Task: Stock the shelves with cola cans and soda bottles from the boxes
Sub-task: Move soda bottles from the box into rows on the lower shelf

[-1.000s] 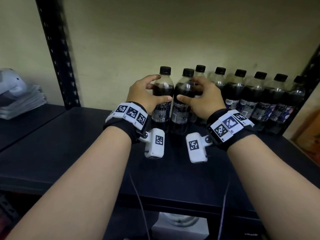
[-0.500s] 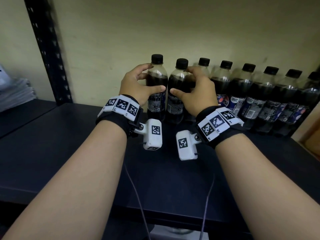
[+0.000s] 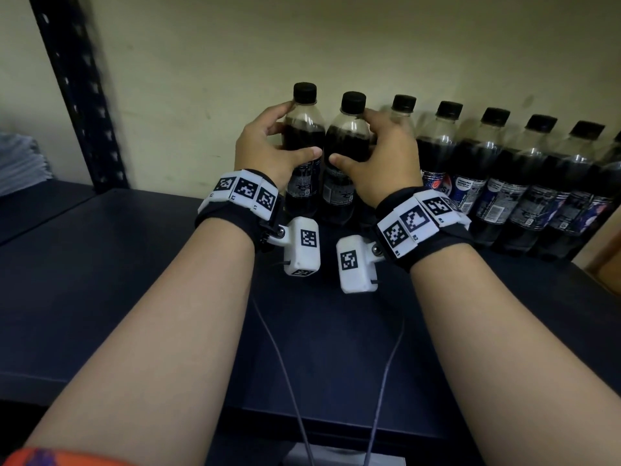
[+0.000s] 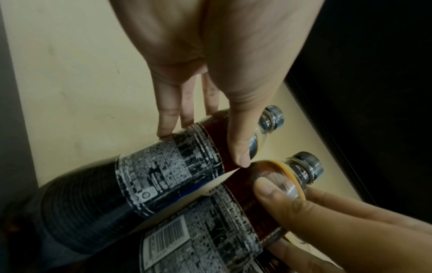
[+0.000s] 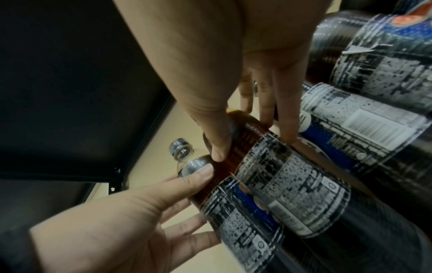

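- Now the left hand has its fingers curled round one soda bottle, and the right hand grips a second bottle the same way.
- Both bottles stand on the dark shelf, far back by the wall, at the left end of the row of bottles.
- I think the best way is to slide each one straight back, keep it upright, tuck it close beside the row, then let go gently.
- They look smooth, round and see-through, full of dark drink, with black caps and shiny wrap labels, so they could slip.
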A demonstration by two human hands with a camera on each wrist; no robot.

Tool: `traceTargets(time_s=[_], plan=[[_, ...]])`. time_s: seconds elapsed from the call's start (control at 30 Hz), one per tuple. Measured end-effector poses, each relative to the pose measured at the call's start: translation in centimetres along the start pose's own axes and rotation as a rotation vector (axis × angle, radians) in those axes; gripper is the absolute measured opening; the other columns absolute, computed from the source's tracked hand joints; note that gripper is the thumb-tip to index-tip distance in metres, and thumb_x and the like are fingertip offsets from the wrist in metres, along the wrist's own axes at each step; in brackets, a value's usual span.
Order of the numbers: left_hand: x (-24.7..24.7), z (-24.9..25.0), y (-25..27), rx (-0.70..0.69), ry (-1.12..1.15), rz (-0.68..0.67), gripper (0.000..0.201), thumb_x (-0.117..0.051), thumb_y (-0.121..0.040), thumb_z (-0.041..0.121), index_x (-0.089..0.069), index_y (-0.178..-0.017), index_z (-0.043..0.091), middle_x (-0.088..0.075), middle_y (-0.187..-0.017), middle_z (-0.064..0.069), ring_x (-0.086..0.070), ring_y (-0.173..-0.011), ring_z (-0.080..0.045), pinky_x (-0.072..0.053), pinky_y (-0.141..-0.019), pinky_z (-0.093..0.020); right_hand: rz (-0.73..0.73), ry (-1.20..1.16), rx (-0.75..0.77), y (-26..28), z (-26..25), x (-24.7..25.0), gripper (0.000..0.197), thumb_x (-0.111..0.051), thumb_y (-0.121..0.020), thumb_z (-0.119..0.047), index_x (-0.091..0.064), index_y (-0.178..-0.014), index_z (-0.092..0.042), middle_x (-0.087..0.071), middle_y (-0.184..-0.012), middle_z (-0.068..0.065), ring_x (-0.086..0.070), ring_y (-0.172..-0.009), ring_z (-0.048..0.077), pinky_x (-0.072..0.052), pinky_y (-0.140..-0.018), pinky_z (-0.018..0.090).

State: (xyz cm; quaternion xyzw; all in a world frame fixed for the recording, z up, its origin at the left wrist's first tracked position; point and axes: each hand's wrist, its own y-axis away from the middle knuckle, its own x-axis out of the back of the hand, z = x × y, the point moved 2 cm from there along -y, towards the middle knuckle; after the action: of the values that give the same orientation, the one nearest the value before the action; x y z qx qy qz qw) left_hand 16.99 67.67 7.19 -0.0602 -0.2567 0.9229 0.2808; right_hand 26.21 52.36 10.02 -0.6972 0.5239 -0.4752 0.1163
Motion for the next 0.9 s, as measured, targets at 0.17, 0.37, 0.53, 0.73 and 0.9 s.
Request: traceTargets(time_s=[0.17, 0.37, 0.53, 0.73, 0.9], plan=[[-0.2, -0.4, -0.5, -0.027, -0.051, 0.005, 0.083, -0.092, -0.066, 0.028, -0.056, -0.141, 0.037, -0.064, -0.109, 0.007, -0.070, -0.099, -0.016, -0.058, -0.093, -0.038, 0.113, 0.031, -0.024, 0.4, 0.0, -0.1, 0.071, -0.090, -0.071, -0.039, -0.055, -0.131, -0.022, -0.063, -0.123, 0.001, -0.063, -0.110, 0.019, -0.056, -0.090, 0.039], [-0.4, -0.3, -0.7, -0.071, -0.182, 0.020, 0.081, -0.089, -0.071, 0.035, -0.053, -0.143, 0.041, -0.062, -0.119, -0.002, -0.064, -0.106, -0.011, -0.053, -0.099, -0.032, 0.112, 0.082, -0.029, 0.5, 0.0, 0.0, 0.064, -0.083, -0.082, -0.032, -0.056, -0.139, -0.020, -0.049, -0.141, 0.004, -0.059, -0.120, 0.021, -0.052, -0.100, 0.035], [-0.8, 0.0, -0.8, -0.074, -0.282, 0.031, 0.081, -0.087, -0.073, 0.039, -0.050, -0.146, 0.039, -0.059, -0.123, -0.003, -0.058, -0.108, -0.009, -0.044, -0.098, -0.020, 0.093, 0.009, -0.024, 1.1, 0.2, -0.5, 0.064, -0.076, -0.083, -0.032, -0.051, -0.140, -0.017, -0.056, -0.135, 0.005, -0.065, -0.110, 0.025, -0.057, -0.091, 0.044], [-1.2, 0.9, -0.3, -0.048, -0.332, 0.040, 0.076, -0.083, -0.080, 0.033, -0.048, -0.147, 0.029, -0.058, -0.124, -0.006, -0.056, -0.113, -0.014, -0.036, -0.092, -0.015, 0.000, 0.003, -0.017, 1.5, -0.1, -0.2, 0.067, -0.066, -0.080, -0.046, -0.056, -0.140, -0.017, -0.064, -0.129, 0.005, -0.065, -0.110, 0.023, -0.057, -0.093, 0.041], [-0.3, 2.7, 0.9, -0.020, -0.420, -0.013, 0.067, -0.078, -0.087, 0.029, -0.049, -0.147, 0.020, -0.060, -0.133, -0.005, -0.057, -0.121, -0.016, -0.037, -0.091, -0.015, -0.126, 0.002, -0.023, 2.2, -0.2, 1.6, 0.068, -0.069, -0.090, -0.042, -0.045, -0.149, -0.018, -0.061, -0.137, 0.003, -0.061, -0.118, 0.020, -0.051, -0.099, 0.033]])
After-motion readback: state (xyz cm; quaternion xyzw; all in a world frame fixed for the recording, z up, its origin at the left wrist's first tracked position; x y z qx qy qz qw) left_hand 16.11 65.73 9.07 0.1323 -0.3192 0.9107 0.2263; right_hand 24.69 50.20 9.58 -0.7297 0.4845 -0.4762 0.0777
